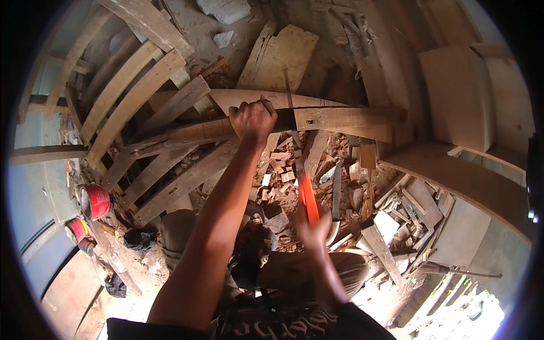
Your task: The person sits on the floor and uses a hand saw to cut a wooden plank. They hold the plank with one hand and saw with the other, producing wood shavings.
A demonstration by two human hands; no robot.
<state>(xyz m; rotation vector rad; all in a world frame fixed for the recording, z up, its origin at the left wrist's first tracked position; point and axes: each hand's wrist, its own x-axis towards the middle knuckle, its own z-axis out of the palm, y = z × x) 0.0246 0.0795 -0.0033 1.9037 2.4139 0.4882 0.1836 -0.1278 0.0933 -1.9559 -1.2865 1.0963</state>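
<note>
A long wooden plank (351,118) lies across the view in front of me. My left hand (253,119) is closed over its near middle, with the forearm reaching up from below. Just right of that hand, the thin dark blade of a hand saw crosses the plank, its tip pointing away from me. The saw's orange handle (307,195) is in my right hand (315,231), whose fingers are wrapped round it and slightly blurred. Beneath the plank, wood chips and small offcuts (280,164) cover the ground.
More boards (133,99) lean in a stack at the left. Two paint cans, one red (96,202) and one red and yellow (75,230), stand near the left wall. A curved board (453,178) and a pale wooden box (456,96) are at the right. Loose scraps lie at the lower right.
</note>
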